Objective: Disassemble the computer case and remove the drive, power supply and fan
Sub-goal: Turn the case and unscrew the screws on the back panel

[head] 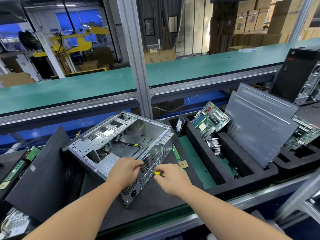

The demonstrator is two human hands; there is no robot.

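**Rear-panel screw under the driver**

The open grey sheet-metal computer case [121,141] lay on the dark foam worktop [155,196]. Left hand [123,172] fingers pinched the thin steel shaft against the perforated rear grille; right hand [170,179] gripped the yellow-handled screwdriver [156,172]. Likely freeing the boxy silver power supply [108,164]; next needs steady turning.

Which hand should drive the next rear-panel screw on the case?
Right. The right hand already holds the screwdriver at the case rear panel; the left hand rests on the rim, steadying.
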